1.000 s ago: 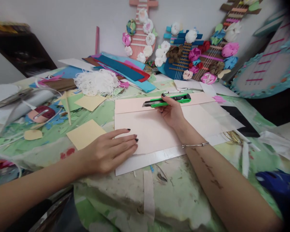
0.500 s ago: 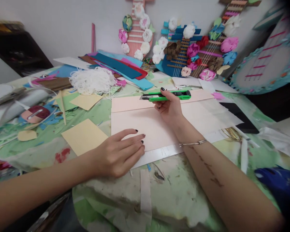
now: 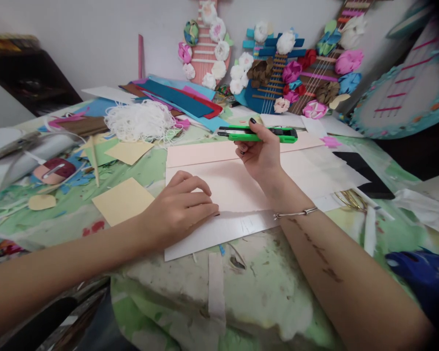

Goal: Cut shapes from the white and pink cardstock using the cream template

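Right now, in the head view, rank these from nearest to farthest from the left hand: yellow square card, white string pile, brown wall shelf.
1. Yellow square card, just left of the left hand on the table.
2. White string pile, farther back and left.
3. Brown wall shelf, far left against the wall.

The left forearm comes in from the lower left, bare, lying low and nearly level. The left hand (image 3: 181, 204) rests palm down with its fingers curled under, the fingertips (image 3: 212, 208) pressed down and the knuckles raised. The right forearm reaches in from the lower right, bare, with a thin bracelet at the wrist. The right hand (image 3: 260, 157) is lifted farther forward, its grip closed, thumb on top with a dark-painted nail and the fingers wrapped below.
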Available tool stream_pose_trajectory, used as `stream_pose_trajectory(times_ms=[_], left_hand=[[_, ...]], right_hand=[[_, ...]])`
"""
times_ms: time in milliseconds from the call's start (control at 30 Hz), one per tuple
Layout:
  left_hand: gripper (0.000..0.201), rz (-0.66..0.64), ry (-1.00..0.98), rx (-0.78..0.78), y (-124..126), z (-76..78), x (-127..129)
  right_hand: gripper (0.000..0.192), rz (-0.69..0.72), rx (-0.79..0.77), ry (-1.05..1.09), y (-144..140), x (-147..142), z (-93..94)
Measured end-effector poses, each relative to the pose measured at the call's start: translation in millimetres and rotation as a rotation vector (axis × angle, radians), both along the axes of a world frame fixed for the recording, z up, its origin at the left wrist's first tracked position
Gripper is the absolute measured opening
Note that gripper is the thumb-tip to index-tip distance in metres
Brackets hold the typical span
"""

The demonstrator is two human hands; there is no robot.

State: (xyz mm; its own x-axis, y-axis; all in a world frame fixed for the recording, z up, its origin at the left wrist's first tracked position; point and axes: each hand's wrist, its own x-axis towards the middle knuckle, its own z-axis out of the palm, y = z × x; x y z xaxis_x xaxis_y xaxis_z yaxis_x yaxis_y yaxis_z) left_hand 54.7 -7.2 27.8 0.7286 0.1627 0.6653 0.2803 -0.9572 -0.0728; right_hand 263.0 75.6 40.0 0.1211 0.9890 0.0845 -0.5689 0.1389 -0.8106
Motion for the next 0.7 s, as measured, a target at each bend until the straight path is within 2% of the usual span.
stream_pose_trajectory(times_ms=[400, 700], left_hand=[[0.009, 0.032, -0.05, -0.246, 14, 12.4, -2], [0.008, 0.055, -0.067, -0.227, 18, 18.0, 1]], right_hand=[[0.025, -0.003, 0.07, 0.005, 0, 1, 3.3], [0.025, -0.029, 0.064, 0.022, -2, 0, 9.9]])
